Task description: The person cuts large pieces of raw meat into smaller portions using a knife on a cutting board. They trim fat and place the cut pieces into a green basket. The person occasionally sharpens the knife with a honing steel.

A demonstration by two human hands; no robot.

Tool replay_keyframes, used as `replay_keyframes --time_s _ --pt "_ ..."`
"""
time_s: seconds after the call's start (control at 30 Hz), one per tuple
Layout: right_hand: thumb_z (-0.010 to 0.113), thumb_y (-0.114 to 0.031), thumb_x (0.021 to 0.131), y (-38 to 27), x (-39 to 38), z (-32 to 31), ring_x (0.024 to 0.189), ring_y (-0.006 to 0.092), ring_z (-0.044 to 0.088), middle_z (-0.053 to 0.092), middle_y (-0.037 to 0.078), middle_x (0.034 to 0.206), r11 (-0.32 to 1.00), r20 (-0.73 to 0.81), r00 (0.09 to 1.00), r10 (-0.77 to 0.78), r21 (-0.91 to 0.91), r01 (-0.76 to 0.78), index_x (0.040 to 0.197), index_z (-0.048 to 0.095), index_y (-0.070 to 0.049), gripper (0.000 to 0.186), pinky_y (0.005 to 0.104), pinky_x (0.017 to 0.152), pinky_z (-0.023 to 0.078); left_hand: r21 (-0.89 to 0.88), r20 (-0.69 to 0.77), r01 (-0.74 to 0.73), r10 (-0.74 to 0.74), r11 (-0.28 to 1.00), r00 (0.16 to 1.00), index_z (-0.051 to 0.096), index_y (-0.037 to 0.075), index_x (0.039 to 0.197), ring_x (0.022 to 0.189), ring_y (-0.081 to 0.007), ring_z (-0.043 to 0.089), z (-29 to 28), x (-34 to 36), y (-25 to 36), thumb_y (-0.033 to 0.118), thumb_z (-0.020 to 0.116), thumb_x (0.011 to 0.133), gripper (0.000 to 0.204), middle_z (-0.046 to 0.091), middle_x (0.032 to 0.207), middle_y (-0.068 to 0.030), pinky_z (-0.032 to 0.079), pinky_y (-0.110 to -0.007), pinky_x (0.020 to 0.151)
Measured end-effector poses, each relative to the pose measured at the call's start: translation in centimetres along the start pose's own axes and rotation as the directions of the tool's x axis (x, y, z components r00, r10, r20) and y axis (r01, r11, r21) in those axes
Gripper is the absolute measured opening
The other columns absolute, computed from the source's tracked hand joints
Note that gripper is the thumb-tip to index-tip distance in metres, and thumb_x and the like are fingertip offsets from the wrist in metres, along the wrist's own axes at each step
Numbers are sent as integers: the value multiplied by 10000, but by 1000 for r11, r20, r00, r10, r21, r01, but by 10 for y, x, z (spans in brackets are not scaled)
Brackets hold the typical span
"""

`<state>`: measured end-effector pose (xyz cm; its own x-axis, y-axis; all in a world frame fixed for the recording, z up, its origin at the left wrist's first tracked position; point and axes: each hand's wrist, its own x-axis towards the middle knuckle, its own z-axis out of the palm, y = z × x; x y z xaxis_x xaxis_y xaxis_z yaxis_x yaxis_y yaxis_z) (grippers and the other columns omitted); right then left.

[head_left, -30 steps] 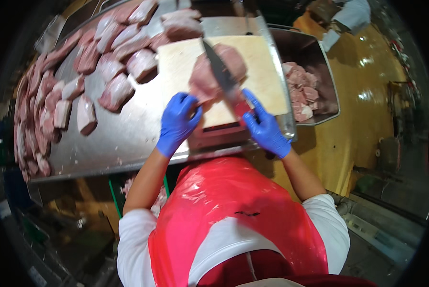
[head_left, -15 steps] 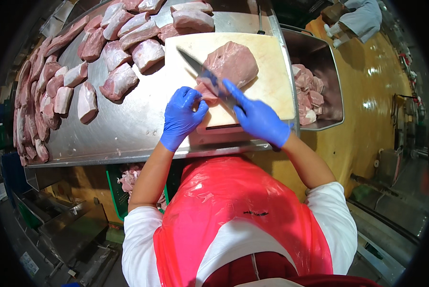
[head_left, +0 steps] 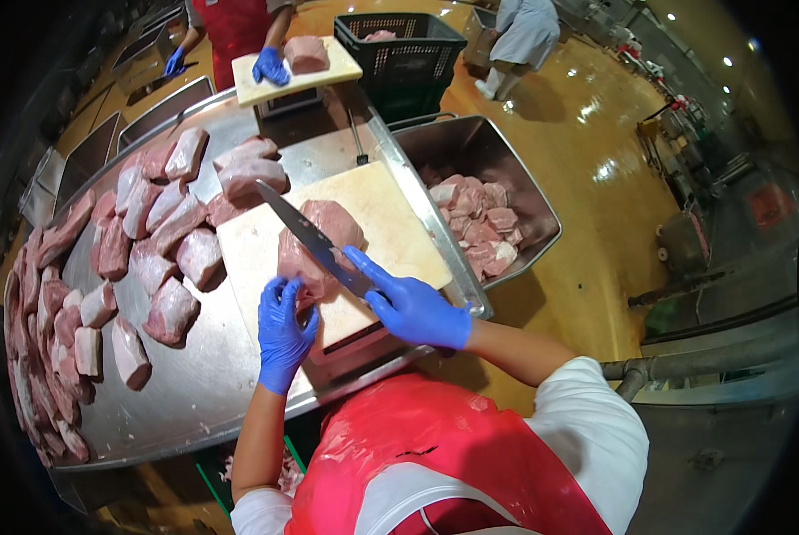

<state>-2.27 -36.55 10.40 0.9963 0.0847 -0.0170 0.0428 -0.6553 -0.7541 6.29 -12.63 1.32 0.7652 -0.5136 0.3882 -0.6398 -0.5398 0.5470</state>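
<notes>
Steel counter in a meat-processing hall with a glossy yellow floor; pale cutting board near its right end. On the board: one large raw meat slab. I judge it soft, wet, slippery and fairly heavy, best pinned flat from above. My left hand rests with fingers curled on its near edge. My right hand is closed around a knife, blade lying across the slab. Steel bin beside the counter: pink meat chunks. Black crate beyond: a little meat. Counter, left: many trimmed cuts.
</notes>
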Motion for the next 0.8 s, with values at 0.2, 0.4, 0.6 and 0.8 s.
replay_keyframes --time_s 0.2,0.4,0.6,0.8 --pt "548 -85 992 16 40 14 558 60 495 582 18 787 762 42 975 219 617 -197 1610 237 -151 695 230 484 442 3 -114 -125 124 992 986 483 80 1420 1296 -430 478 -32 8 4 185 758 792 693 467 1426 -258 389 -504 1088" --pt "547 -80 978 18 35 18 582 71 527 607 35 811 781 -42 981 189 613 -124 1606 255 -148 696 242 525 473 43 62 -208 206 977 977 490 19 1423 1407 -458 389 -17 41 -1 170 697 880 601 450 1505 -222 347 -489 1156" --pt "549 -94 976 35 13 14 562 68 517 603 26 820 875 -16 963 268 422 -236 1595 297 -141 670 249 548 492 66 -133 -228 235 971 963 590 -2 1323 1319 -460 507 5 -1 -6 72 708 866 478 556 1410 -220 443 -487 1089" --pt "538 -71 979 42 20 26 596 57 513 578 -5 724 911 -10 998 67 408 -57 1587 323 -151 651 241 534 476 48 -162 -110 116 993 980 596 -1 1302 1248 -400 569 8 -16 -8 125 756 845 500 589 1346 -208 465 -448 1064"
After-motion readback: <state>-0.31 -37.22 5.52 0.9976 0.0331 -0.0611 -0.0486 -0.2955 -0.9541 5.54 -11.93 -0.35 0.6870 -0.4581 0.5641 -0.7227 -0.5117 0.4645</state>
